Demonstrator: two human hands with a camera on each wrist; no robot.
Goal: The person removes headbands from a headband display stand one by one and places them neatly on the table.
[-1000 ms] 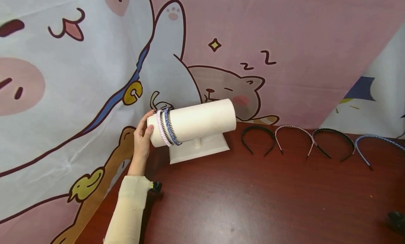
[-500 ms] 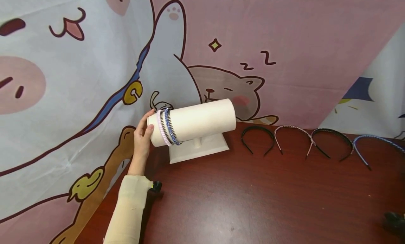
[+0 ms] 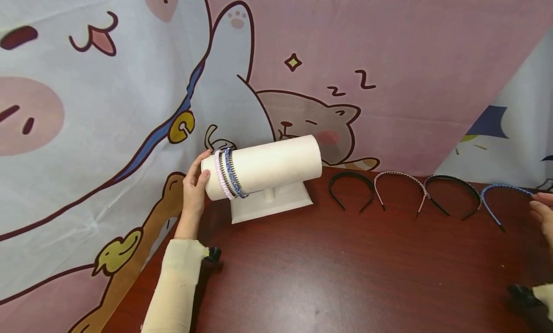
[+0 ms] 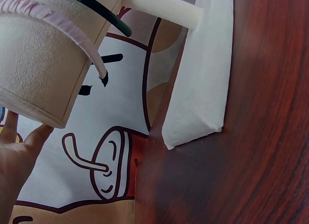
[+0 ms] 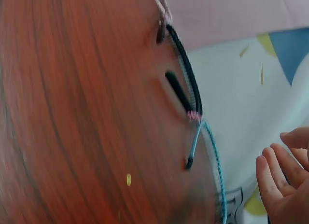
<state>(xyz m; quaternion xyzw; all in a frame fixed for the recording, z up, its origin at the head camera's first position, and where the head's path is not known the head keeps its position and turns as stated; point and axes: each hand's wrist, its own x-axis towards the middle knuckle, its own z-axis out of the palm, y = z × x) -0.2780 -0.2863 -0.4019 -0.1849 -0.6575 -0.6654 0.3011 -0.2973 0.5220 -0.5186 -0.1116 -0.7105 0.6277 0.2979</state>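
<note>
R hand [image 3: 546,218] cut off at head cam's R edge, hiding far end of blue headband [image 3: 505,185], contact unclear; wrist cam shows fingers loosely bent, approx. half open, nothing visibly gripped. L hand [image 3: 194,186] grips L end of white stand [image 3: 276,162], thumb in front. Blue headband's thin, twisted, dark-tipped, on table [image 3: 345,275] @ R end of row.

right grip [image 3: 545,219] cut off by edge, blue headband [image 3: 506,185] partly hidden

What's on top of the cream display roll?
A pink headband and a glittery blue headband straddle the roll, near the end the left hand holds. In the head view, the roll covers their far sides.
</note>
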